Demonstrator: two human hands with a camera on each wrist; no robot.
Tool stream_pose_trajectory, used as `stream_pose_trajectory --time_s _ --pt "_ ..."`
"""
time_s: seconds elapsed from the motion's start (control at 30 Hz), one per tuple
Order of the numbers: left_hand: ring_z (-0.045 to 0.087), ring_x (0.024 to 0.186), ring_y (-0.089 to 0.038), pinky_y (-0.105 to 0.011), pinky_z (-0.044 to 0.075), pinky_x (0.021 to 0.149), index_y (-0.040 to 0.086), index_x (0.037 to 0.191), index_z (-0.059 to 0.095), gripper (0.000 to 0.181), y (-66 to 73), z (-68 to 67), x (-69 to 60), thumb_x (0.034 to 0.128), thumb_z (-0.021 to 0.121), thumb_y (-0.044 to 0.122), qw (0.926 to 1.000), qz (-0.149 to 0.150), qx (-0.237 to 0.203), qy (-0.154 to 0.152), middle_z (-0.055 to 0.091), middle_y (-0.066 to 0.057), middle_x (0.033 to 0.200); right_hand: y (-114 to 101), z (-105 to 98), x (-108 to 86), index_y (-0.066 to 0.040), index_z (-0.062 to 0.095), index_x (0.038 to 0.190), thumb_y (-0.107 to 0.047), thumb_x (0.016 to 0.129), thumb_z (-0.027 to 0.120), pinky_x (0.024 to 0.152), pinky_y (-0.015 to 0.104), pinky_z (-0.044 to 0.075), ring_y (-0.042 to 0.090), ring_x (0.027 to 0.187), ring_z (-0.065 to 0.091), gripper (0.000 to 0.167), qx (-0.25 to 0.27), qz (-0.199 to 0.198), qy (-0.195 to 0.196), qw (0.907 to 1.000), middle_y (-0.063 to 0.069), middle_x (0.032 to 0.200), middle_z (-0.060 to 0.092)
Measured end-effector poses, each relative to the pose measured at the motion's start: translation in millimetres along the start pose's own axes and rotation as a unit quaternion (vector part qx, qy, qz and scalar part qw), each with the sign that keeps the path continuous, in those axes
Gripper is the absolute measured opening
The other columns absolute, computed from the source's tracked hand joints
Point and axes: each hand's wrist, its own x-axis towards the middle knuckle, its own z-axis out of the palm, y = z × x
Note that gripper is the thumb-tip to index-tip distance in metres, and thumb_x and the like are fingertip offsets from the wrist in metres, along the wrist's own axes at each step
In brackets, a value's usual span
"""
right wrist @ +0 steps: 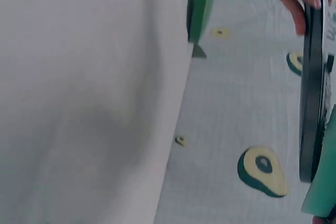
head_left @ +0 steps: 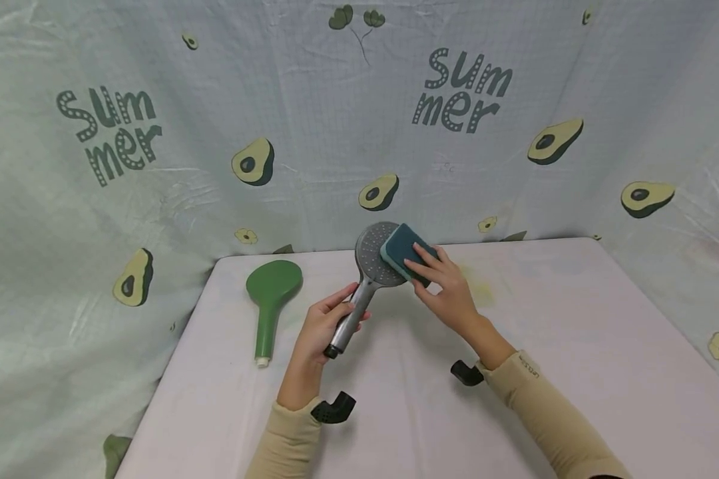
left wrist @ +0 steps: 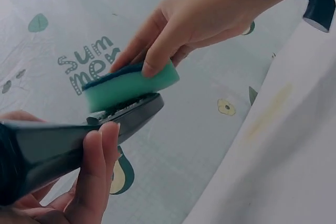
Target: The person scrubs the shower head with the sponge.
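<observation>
A grey and silver shower head [head_left: 371, 256] is held up above the table by its handle. The left hand [head_left: 323, 324] grips that handle, thumb and fingers wrapped round it. In the right hand [head_left: 446, 289] is a sponge [head_left: 404, 249], teal on its soft side and dark blue on its scouring side. Thumb and fingers pinch the sponge, dark side outward. In the left wrist view the soft side of the sponge [left wrist: 134, 87] lies against the nozzle face of the shower head [left wrist: 139, 116]. At the right edge of the right wrist view, the sponge [right wrist: 323, 177] is partly cut off.
A green shower head [head_left: 272, 286] lies on the left part of the white table [head_left: 407, 386], its handle toward the front. Behind the table hangs a pale curtain [head_left: 317, 100] printed with avocados and lettering. Each wrist carries a black camera mount [head_left: 333, 408].
</observation>
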Motion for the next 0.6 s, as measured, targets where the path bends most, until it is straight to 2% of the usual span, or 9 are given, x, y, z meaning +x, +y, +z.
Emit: stream_pose_trajectory --time_s 0.1,0.23,0.3,0.4,0.5,0.6 --pt "0.074 0.081 -0.013 -0.023 0.057 0.068 -0.005 0.148 0.049 0.048 0.0 1.3 -0.5 0.1005 0.051 -0.002 0.9997 -0.007 0.016 -0.017 0.046 -0.035 0.144 7 -6 7.0 0.003 0.073 0.123 0.011 0.084 0.075 0.111 0.066 0.032 0.051 0.135 0.046 0.04 -0.013 0.043 0.029 0.9986 0.025 0.14 0.057" --pt "0.074 0.083 -0.014 -0.024 0.057 0.069 -0.004 0.148 0.051 0.048 0.2 3.8 -0.9 0.1 0.051 -0.001 0.9987 -0.014 0.037 -0.033 0.048 -0.036 0.141 8 -8 13.8 0.004 0.072 0.124 0.009 0.086 0.073 0.109 0.069 0.031 0.052 0.137 0.042 0.038 -0.026 0.079 0.052 0.9952 0.025 0.142 0.055" --pt "0.074 0.083 -0.014 -0.024 0.057 0.069 -0.003 0.148 0.05 0.048 -0.6 4.9 -1.7 0.1002 0.051 -0.001 0.9983 -0.014 0.043 -0.036 0.049 -0.036 0.14 2 -4 14.7 0.003 0.072 0.124 0.009 0.085 0.074 0.108 0.07 0.032 0.053 0.137 0.042 0.039 -0.028 0.06 0.043 0.9969 0.024 0.142 0.056" --pt "0.074 0.085 -0.014 -0.024 0.057 0.069 -0.003 0.149 0.05 0.047 -3.2 5.1 -2.2 0.1013 0.051 0.001 0.9973 -0.015 0.053 -0.049 0.05 -0.036 0.139 -12 5 13.8 0.0 0.075 0.122 0.007 0.083 0.078 0.103 0.069 0.038 0.053 0.132 0.047 0.04 -0.026 -0.003 0.01 0.9996 0.023 0.14 0.059" --pt "0.074 0.086 -0.014 -0.024 0.057 0.07 -0.003 0.149 0.049 0.048 -5.6 6.9 -2.1 0.1019 0.051 0.002 0.996 -0.018 0.059 -0.065 0.05 -0.036 0.14 -21 10 11.6 -0.003 0.076 0.12 0.004 0.08 0.081 0.096 0.068 0.043 0.052 0.127 0.051 0.041 -0.033 -0.062 -0.022 0.9973 0.022 0.137 0.062" --pt "0.074 0.086 -0.014 -0.024 0.057 0.07 -0.002 0.149 0.05 0.048 -6.2 8.8 -1.8 0.1013 0.052 0.002 0.9959 -0.023 0.055 -0.067 0.05 -0.035 0.14 -18 8 11.4 -0.004 0.077 0.12 0.004 0.079 0.082 0.094 0.069 0.044 0.054 0.125 0.052 0.042 -0.049 -0.074 -0.026 0.9957 0.021 0.135 0.063"
